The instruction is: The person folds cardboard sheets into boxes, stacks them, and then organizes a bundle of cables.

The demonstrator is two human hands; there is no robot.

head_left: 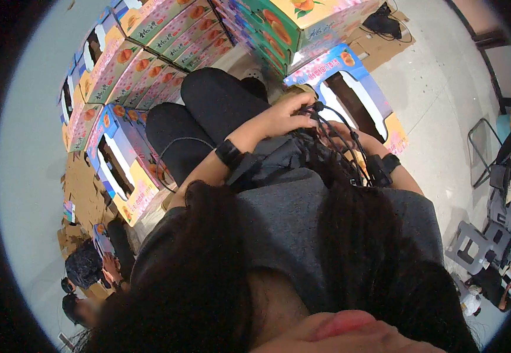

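Black cables hang in a loose bundle in front of my torso, above my lap. My left hand reaches in from the left, thumb and forefinger closed on the top of the bundle. Just to its right is my right hand, fingers curled among the same cables and partly hidden by them. Each wrist wears a black band. Beyond my left fingers lies a small yellow-green item that I cannot make out. A black device sits by my right wrist.
Stacked fruit-print cartons stand ahead and left, with more cartons ahead right. Blue-pink boxes with cut-out openings stand left and right. Another person's hand shows lower left. A grey stool stands right.
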